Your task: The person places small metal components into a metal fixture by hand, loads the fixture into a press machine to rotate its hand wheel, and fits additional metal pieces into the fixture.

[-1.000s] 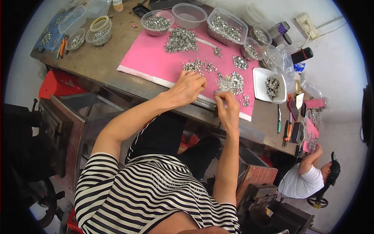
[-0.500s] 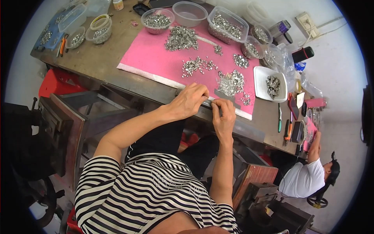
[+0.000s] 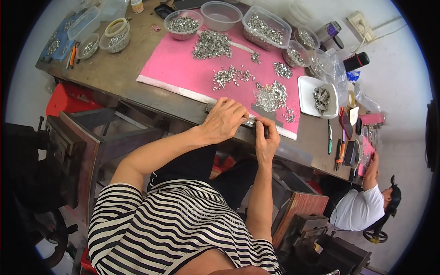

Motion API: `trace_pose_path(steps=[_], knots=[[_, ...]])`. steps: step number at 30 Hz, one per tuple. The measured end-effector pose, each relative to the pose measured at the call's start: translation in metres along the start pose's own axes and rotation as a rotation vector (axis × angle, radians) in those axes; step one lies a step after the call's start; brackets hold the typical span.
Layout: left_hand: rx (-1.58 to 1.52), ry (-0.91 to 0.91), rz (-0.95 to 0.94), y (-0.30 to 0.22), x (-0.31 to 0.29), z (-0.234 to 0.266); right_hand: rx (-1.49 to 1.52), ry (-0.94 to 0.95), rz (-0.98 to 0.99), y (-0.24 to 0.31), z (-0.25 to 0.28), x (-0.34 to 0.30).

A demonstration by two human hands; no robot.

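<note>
My left hand [image 3: 224, 121] bends over the front edge of the bench, its fingers curled down and closed. Close beside it, my right hand [image 3: 267, 139] pinches with thumb and bent fingers at the same edge. Between the fingertips a small silvery metal piece [image 3: 249, 123] shows; most of it is covered, and which hand grips it is hard to make out. Just beyond the hands, a pink cloth [image 3: 183, 64] with a white border carries a pile of thin silver pieces [image 3: 270, 98] and a scatter of small silver parts [image 3: 227, 78].
Clear tubs of metal parts, such as a rectangular one [image 3: 266, 32], line the back. A white dish [image 3: 306, 101] holds larger pieces at right. Pliers [image 3: 338, 153] and a green-handled tool [image 3: 329, 140] lie beyond it. A co-worker in a white shirt [image 3: 360, 210] sits at far right.
Both hands have shifted slightly to the right along the bench edge. The right fingers have turned a little, and the left hand lies flatter. The piles look the same.
</note>
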State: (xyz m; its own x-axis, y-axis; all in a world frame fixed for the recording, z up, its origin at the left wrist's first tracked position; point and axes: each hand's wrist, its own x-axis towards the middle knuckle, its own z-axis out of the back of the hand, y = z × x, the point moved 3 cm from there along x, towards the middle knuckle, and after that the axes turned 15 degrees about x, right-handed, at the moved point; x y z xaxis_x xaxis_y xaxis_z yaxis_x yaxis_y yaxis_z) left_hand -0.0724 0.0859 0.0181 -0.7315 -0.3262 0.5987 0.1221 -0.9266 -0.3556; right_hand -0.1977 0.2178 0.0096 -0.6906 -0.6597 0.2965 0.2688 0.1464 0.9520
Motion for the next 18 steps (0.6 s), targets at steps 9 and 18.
trace_pose_path(steps=[9, 18], knots=[[0.104, -0.094, -0.090, -0.008, -0.004, 0.009, -0.047, 0.008, 0.079, 0.000, 0.000, 0.000], [0.149, 0.010, 0.031, -0.010, 0.003, 0.008, -0.086, 0.007, 0.165, 0.004, -0.002, -0.003]])
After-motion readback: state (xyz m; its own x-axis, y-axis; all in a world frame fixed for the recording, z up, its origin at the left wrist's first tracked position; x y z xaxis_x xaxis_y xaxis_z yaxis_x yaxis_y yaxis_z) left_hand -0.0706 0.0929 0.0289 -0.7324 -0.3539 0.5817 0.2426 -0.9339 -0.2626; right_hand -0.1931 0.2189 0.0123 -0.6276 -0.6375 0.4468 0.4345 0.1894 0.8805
